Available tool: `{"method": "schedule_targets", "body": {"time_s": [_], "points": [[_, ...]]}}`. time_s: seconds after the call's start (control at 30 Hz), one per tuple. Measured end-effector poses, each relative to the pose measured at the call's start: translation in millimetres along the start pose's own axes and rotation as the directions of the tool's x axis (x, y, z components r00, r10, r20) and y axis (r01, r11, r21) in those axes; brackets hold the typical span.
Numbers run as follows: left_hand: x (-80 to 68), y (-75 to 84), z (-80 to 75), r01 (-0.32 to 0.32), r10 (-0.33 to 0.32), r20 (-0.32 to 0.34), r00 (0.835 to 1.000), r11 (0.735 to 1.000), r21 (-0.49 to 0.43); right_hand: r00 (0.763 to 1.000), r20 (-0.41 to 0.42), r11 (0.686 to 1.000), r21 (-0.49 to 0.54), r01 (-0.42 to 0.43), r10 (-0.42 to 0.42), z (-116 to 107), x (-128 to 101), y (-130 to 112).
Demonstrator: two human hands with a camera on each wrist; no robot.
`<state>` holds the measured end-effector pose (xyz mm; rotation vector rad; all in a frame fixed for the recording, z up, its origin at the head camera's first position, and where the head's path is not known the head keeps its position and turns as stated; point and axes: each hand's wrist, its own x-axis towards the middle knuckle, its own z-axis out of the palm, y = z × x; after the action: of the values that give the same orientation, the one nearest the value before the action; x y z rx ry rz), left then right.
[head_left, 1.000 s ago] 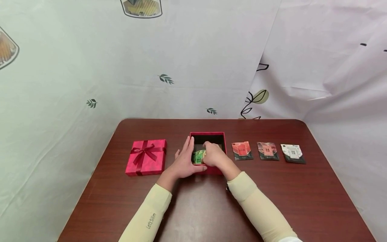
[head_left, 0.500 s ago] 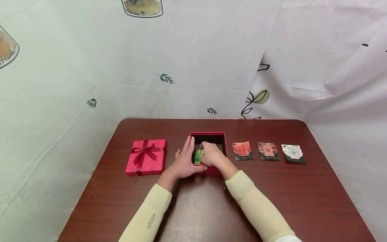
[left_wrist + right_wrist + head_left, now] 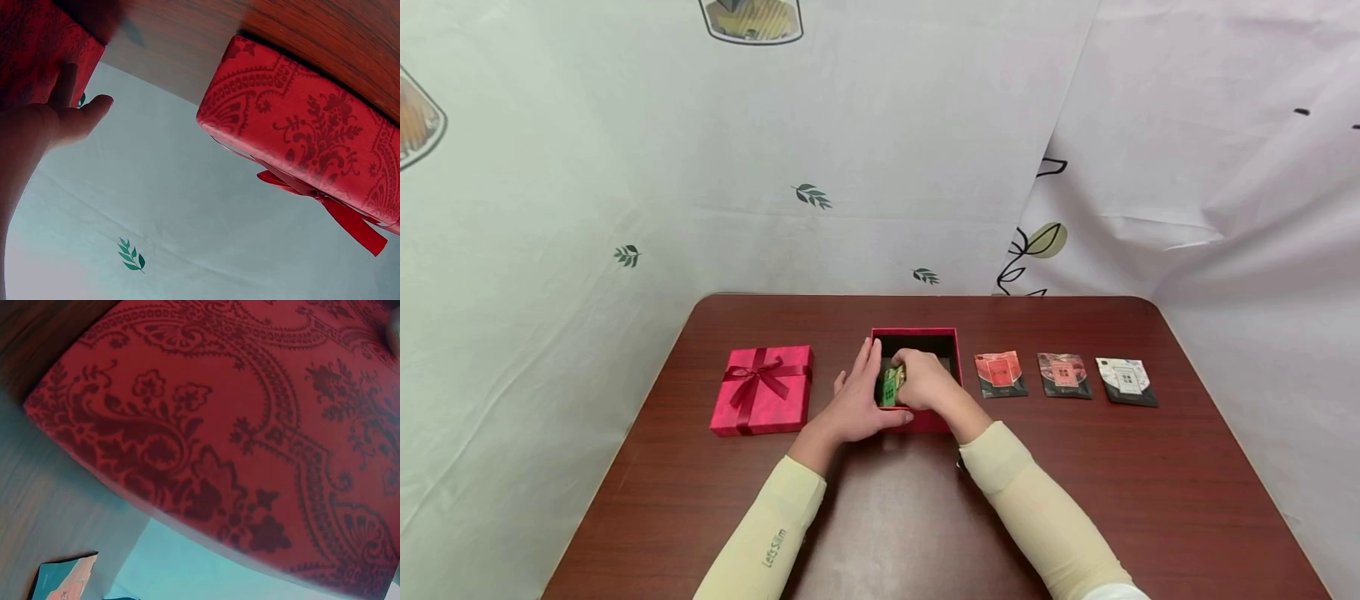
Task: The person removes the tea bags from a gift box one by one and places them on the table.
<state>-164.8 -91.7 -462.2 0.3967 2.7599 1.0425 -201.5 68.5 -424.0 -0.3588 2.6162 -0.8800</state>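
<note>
Inside the open red box (image 3: 936,342), right hand (image 3: 925,382) has tipped its pinched green sachet (image 3: 891,386) from flat to upright against the left wall; left hand (image 3: 856,400), fingers straight, braces outside.

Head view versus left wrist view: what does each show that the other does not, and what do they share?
Only the head view shows the right hand holding a green packet inside the open box, plus three packets in a row on the table to the box's right. Only the left wrist view shows the paisley pattern on the lid's side. Both show the left hand against the box's left wall and the ribboned lid apart on the table.
</note>
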Motion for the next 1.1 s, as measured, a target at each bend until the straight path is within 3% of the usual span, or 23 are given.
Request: {"method": "schedule_targets", "body": {"time_s": [0.67,1.1], "points": [[0.1,2.2,-1.4,0.008,-0.008,-0.002,1.0,1.0,0.003,0.99,-0.135,0.998,0.042,0.048,-0.042,-34.8,-10.8,5.4],[0.2,0.8,-0.1,0.003,-0.003,-0.012,1.0,1.0,-0.001,0.979,-0.197,0.993,0.091,0.072,-0.053,-54.7,-30.3,4.6]]}}
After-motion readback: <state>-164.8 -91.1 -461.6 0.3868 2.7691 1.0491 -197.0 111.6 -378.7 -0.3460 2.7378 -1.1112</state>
